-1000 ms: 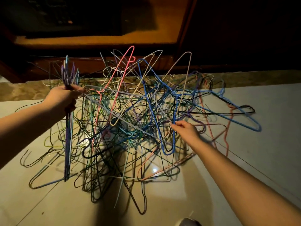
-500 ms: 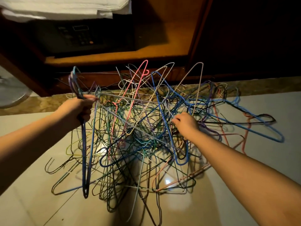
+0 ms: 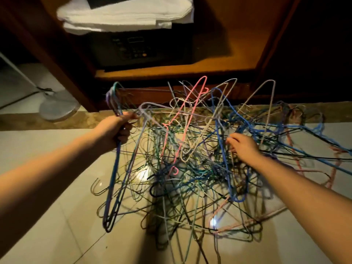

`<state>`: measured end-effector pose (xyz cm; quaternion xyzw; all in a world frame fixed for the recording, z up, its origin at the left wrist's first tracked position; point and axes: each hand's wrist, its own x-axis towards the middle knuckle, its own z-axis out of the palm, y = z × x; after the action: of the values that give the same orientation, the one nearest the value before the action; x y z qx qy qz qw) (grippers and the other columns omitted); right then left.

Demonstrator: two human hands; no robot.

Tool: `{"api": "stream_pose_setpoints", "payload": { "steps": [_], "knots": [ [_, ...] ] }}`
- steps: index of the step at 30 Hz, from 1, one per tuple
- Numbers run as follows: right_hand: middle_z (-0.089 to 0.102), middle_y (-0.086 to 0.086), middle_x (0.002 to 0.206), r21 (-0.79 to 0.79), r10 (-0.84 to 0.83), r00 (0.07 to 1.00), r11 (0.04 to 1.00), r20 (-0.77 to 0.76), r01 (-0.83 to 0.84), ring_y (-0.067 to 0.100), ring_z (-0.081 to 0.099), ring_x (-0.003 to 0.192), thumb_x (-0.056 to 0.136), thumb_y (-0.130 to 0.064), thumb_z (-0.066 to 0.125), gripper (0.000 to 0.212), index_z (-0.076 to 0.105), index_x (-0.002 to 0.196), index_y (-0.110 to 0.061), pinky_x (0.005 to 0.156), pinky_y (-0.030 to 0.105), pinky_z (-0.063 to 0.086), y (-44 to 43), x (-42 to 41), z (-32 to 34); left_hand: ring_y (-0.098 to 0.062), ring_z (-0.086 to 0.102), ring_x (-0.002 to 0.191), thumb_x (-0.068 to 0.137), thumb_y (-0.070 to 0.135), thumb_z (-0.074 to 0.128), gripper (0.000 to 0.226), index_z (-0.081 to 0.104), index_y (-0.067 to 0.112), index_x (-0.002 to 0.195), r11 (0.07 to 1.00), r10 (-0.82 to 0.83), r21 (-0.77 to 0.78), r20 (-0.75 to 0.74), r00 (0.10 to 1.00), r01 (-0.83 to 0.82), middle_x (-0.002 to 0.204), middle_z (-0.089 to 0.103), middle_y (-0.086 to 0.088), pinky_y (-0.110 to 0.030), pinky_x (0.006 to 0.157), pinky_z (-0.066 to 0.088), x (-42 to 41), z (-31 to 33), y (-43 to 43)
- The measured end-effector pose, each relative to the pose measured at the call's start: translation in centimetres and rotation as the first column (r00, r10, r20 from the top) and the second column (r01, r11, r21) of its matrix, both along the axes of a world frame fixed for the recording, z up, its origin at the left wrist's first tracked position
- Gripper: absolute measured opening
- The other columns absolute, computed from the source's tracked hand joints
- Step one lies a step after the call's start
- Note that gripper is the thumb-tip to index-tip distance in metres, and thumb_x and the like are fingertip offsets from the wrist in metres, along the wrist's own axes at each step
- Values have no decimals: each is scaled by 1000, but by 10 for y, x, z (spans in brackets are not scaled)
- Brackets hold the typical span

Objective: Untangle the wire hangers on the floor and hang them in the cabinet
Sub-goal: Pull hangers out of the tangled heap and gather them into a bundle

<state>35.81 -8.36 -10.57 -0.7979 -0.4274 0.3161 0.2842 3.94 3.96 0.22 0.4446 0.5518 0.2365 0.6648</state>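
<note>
A big tangle of coloured wire hangers (image 3: 200, 164) lies on the pale tiled floor in front of the open wooden cabinet (image 3: 171, 71). My left hand (image 3: 114, 130) grips a bunch of blue and purple hangers (image 3: 114, 178) by their necks, held upright at the left of the pile, their bottoms near the floor. My right hand (image 3: 242, 145) reaches into the right middle of the tangle, fingers curled among the wires beside a blue hanger (image 3: 224, 145). Which wire it holds is hidden. A pink hanger (image 3: 182, 119) sticks up at the centre.
Inside the cabinet a dark safe (image 3: 141, 48) sits on the bottom shelf with folded white towels (image 3: 123, 16) on top. A round fan base (image 3: 59, 107) stands at the left on the floor. A brown stone strip (image 3: 38, 121) runs along the cabinet front.
The view has tilted up, showing more of the cabinet, safe and towels. My right hand moved slightly deeper into the tangle. My left hand keeps its bunch, lifted a little.
</note>
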Motion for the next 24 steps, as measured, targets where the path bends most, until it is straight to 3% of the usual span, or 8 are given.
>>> {"api": "stream_pose_setpoints", "payload": {
  "steps": [4, 7, 13, 19, 24],
  "knots": [
    [52, 2, 63, 7, -65, 996, 998, -60, 65, 17, 46, 58, 96, -11, 48, 19, 64, 90, -6, 59, 27, 34, -7, 1, -9, -3, 24, 36, 98, 31, 41, 30, 57, 14, 78, 992, 71, 114, -121, 990, -57, 56, 28, 4, -14, 34, 16, 0, -16, 5],
    [52, 6, 65, -20, -46, 996, 999, -77, 44, 19, 45, 60, 96, -12, 47, 18, 64, 90, -7, 56, 26, 32, -10, 0, -11, -7, 28, 43, 97, 32, 44, 31, 59, 13, 77, 981, 107, 181, -196, 975, -72, 58, 33, 2, -16, 36, 22, -1, -27, 6],
    [50, 8, 66, 38, -97, 987, 994, -128, 103, 23, 45, 67, 96, -12, 47, 23, 63, 79, -12, 65, 30, 33, -10, 1, -15, -9, 30, 48, 96, 34, 46, 32, 61, 14, 75, 967, 102, 252, -262, 960, -34, 59, 36, 2, -17, 38, 23, -8, -33, 9],
    [52, 10, 68, 40, -82, 991, 995, -107, 87, 25, 46, 67, 96, -14, 46, 31, 58, 70, -24, 63, 30, 33, -10, 4, -20, -7, 23, 40, 96, 30, 45, 35, 60, 12, 71, 976, 98, 206, -161, 982, -64, 46, 30, 8, -15, 37, 16, -29, -31, 19],
    [51, 9, 68, 48, -122, 984, 991, -132, 129, 24, 44, 65, 97, -13, 45, 32, 60, 71, -24, 57, 30, 30, -12, 4, -19, -7, 25, 38, 96, 30, 47, 36, 60, 12, 67, 960, 117, 276, -252, 961, -45, 45, 32, 6, -17, 38, 18, -37, -33, 20]
  ]
}}
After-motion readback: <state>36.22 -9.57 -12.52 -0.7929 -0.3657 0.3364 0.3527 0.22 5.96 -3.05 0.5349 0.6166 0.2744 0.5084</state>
